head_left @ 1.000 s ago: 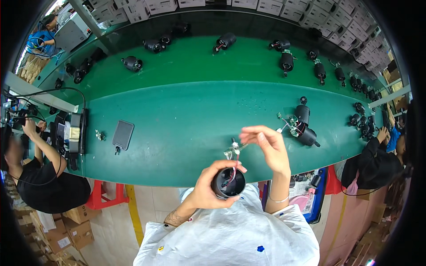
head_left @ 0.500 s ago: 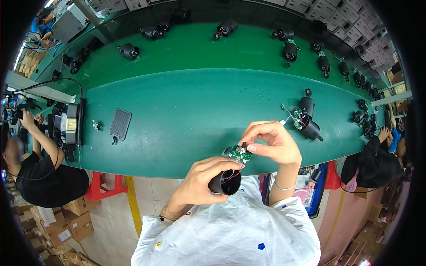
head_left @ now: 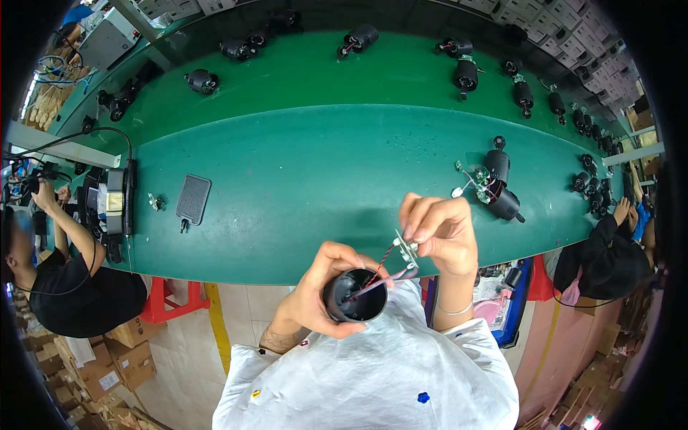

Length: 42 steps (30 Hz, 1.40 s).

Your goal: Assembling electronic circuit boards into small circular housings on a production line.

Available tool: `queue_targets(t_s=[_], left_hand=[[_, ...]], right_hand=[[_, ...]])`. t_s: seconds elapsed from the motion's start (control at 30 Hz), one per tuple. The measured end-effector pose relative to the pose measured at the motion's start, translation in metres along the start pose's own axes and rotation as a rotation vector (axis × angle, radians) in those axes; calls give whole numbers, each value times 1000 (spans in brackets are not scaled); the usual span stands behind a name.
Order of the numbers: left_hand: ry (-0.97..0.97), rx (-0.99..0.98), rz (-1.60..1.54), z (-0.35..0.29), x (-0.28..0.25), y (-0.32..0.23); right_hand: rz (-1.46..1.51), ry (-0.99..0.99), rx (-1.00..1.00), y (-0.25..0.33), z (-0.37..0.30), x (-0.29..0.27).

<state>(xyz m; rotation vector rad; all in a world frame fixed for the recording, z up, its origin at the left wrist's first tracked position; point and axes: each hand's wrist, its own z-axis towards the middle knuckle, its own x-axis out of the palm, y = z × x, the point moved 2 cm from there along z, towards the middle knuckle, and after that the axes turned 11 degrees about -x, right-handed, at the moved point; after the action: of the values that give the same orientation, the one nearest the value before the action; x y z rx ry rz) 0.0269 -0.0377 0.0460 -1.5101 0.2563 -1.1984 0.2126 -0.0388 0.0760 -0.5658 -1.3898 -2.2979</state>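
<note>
With our left hand (head_left: pixel 309 290) we grip 1 black cup-shaped housing (head_left: pixel 341 292) near the front edge of the green table (head_left: pixel 287 193), mouth upward — our right hand (head_left: pixel 442 233) pinches 1 circuit board (head_left: pixel 405 249), wires (head_left: pixel 385 260) running into the housing.

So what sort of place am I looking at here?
Most likely an electronics assembly workshop. The left hand holds a black cylindrical housing wired to a circuit board in the right hand, similar black units lie along the green workbench, and cardboard boxes sit nearby.
</note>
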Motion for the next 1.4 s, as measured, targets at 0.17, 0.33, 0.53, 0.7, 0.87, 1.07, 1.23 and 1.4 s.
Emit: queue_targets(t_s=[0.17,0.33,0.53,0.7,0.87,1.07,1.23,1.4], left_hand=[[362,-125,-558,1,0,19],[447,-164,-620,-3,1,24],[230,-48,80,6,-5,-2],[146,-15,401,9,-4,-14],[-319,-14,277,7,7,-4],[-381,-35,270,5,-5,2],[-180,-221,195,3,-10,4],[-269,-385,-383,0,3,1]], right_hand=[[237,47,13,-12,-5,-2],[440,182,53,-21,-9,-6],[250,14,165,-18,-17,-12],[28,-104,522,-18,-24,-21],[-217,-320,305,-10,-24,-15],[-475,-287,-73,-1,-14,0],[-593,14,-407,3,-1,6],[-362,9,-214,4,-2,18]])
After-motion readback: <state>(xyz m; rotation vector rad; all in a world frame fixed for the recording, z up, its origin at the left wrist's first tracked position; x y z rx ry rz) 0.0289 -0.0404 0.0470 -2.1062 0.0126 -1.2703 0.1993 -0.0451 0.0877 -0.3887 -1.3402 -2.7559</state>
